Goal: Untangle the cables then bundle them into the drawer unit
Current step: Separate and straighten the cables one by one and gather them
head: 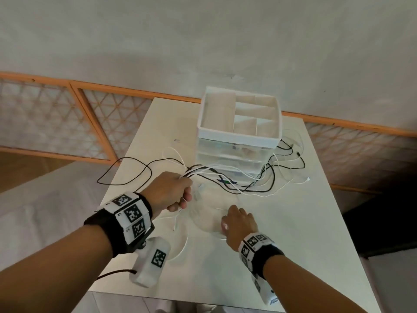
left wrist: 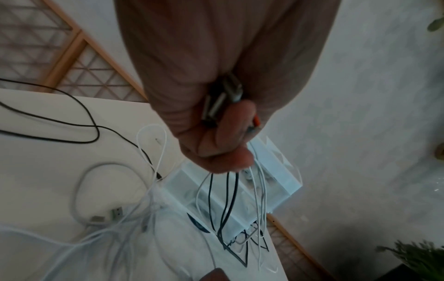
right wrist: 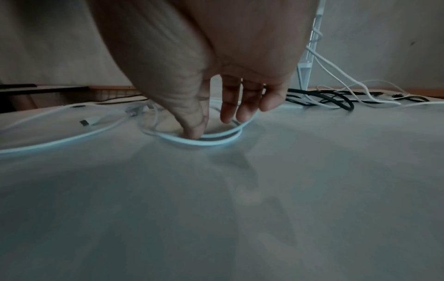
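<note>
Left hand [head: 174, 190] fisting cables [head: 228, 179], right hand [head: 239, 222] fingertips down

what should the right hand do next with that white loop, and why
Probably pinch the white cable loop and draw it toward the table's near edge, away from the tangle. The right hand only touches it with thumb and fingertips pointing down, nothing gripped yet, while the left hand grips a bunch of black and white cables that run to the drawer unit.
</note>
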